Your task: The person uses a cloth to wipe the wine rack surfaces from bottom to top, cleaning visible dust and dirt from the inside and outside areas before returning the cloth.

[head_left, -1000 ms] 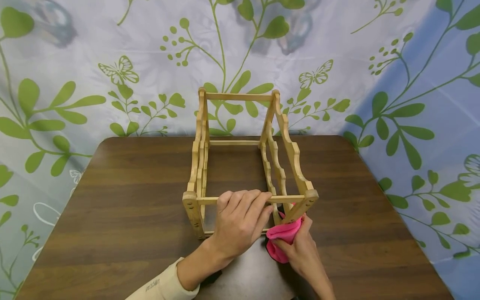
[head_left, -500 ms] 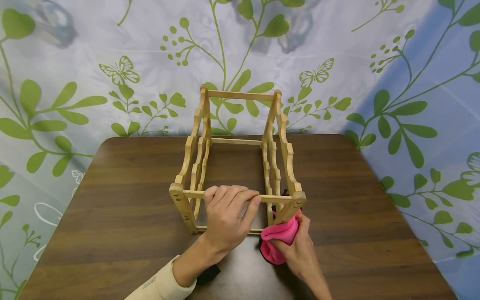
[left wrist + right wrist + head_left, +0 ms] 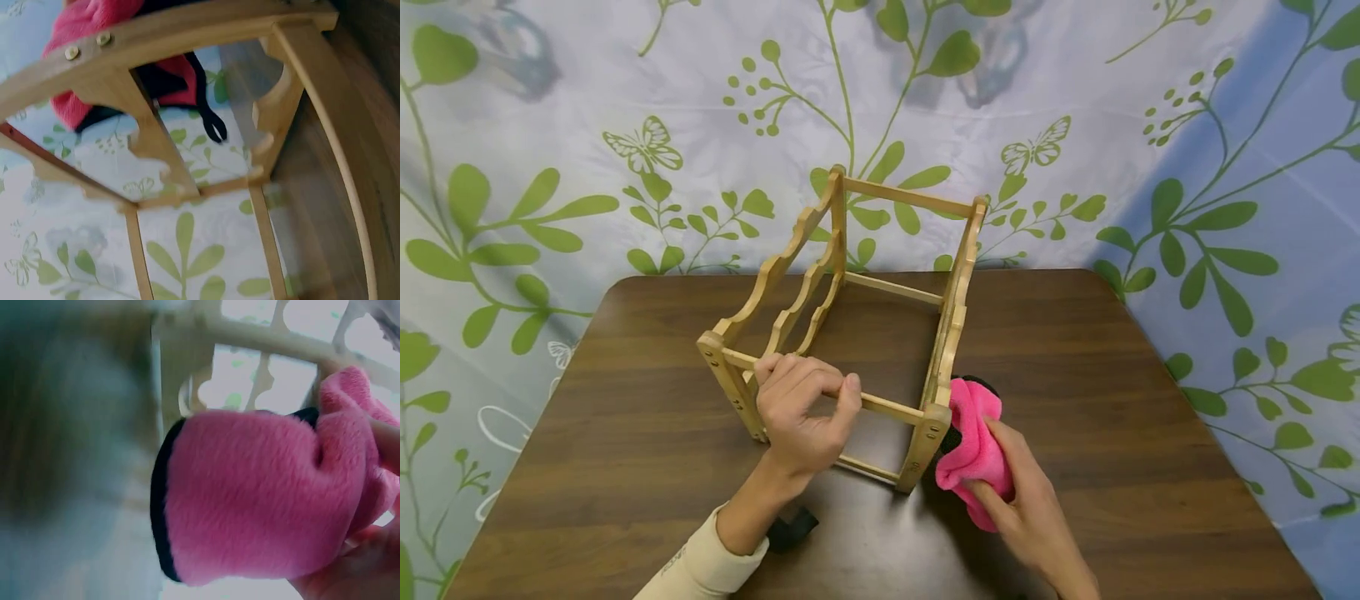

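Note:
A light wooden rack (image 3: 895, 406) with scalloped side rails stands on the table, turned at an angle. My left hand (image 3: 801, 412) grips its upper front bar, fingers curled over the top. In my right hand (image 3: 1030, 508) is a bunched pink cloth (image 3: 977, 450) with dark edging, beside the rack's front right corner post. The right wrist view shows the fuzzy pink cloth (image 3: 250, 494) close up, fingers pinching it at the right. Through the frame of the rack (image 3: 187, 37), the left wrist view shows the cloth (image 3: 94, 22) and its black hanging loop.
The brown wooden table (image 3: 1112, 400) reaches back to a leaf-printed backdrop (image 3: 700, 125). A small black object (image 3: 792, 531) lies on the table below the left forearm, partly hidden.
The rack has turned, its front swinging left and its right corner nearing me. My left hand moved left with the bar. The cloth has come away to the right of the corner post.

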Demonstrator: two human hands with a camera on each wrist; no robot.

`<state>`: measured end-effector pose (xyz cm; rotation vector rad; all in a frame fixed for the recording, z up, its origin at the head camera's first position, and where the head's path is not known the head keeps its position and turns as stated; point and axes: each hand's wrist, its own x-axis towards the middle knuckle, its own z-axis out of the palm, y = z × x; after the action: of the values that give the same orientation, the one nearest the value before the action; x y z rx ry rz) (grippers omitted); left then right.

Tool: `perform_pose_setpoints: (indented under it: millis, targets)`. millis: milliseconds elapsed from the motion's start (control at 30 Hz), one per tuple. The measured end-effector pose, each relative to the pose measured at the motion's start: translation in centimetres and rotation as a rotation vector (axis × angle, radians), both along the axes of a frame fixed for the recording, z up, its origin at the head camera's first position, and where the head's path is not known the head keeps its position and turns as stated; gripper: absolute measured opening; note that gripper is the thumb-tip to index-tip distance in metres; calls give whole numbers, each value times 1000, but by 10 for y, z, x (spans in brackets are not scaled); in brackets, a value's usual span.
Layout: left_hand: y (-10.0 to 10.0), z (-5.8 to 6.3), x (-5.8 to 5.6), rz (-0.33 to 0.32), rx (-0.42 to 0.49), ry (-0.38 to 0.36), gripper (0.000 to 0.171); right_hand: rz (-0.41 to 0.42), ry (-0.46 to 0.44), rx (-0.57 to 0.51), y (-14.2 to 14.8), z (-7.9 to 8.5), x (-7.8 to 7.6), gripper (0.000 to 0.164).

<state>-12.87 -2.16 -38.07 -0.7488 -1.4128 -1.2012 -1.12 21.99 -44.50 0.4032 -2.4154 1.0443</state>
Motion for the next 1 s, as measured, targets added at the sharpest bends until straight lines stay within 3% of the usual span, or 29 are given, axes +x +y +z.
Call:
perform_pose_setpoints:
  millis: [267,367,467,567,633,800,900,1000]
  targets:
    - [-27,-2,-30,-131,144,5,46,-90,-2,232,21,8,4,87]
    - [-35,-2,-34,-111,110,-1,49,-71,-18,313,26,4,4,88]
    - [-36,0,-24,18,26,1,51,-50,-103,372,26,-4,2,83]
    - [-33,1,-3,150,-108,-7,56,-48,-238,403,23,-13,-3,78]
    - [-29,1,12,187,-214,-23,60,-44,-334,406,20,-17,-6,77]
    - [-19,-4,38,172,-394,-124,58,10,-498,375,9,-21,-9,78]
    - [-16,-8,41,152,-408,-135,46,42,-560,373,3,-23,-7,78]
    - [-17,-11,38,114,-395,-100,35,50,-604,375,-2,-24,-6,77]
